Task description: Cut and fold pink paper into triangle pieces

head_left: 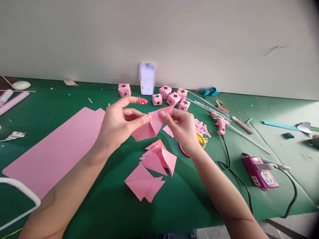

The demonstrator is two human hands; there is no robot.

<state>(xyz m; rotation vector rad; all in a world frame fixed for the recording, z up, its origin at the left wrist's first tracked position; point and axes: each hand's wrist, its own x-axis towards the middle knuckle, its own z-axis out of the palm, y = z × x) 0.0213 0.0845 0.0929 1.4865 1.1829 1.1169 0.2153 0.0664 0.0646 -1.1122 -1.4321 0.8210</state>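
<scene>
Between both hands, above the green table, is a folded piece of pink paper (154, 125) with creases across it. My left hand (122, 121) pinches its left side between thumb and fingers; the index finger, with a red patterned wrap at its tip, is raised off it. On the right, my right hand (180, 127) grips the paper's upper edge, thumb in front. Below the hands lie two loose piles of creased pink paper pieces, an upper pile (154, 157) and a lower pile (142, 182). Red-and-yellow-handled scissors (201, 141) are partly hidden behind my right wrist.
Folded pink paper balls (173, 98) sit near a phone (147, 79) propped against the wall. Large pink sheets (57, 149) lie left. To the right are a pink glue gun (220, 122) with a cord, clear glue sticks (249, 139) and a purple power strip (260, 172).
</scene>
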